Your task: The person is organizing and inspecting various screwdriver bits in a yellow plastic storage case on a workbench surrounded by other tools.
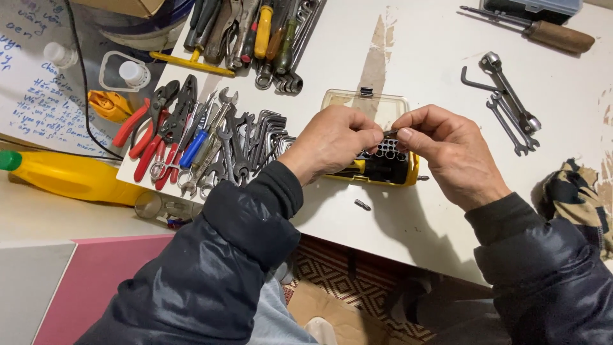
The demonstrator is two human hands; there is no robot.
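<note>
far off the left hand's outer side, red-handled pliers and a row of spanners lie on the white worktop. the left hand is curled nearly closed, fingertips pinched on a small dark bit held between both hands. directly under the fingertips sits the open yellow bit case, its clear lid beyond the knuckles. a loose bit lies just nearer than the case. the right hand pinches the same bit from the other side. well beyond it rest several wrenches.
</note>
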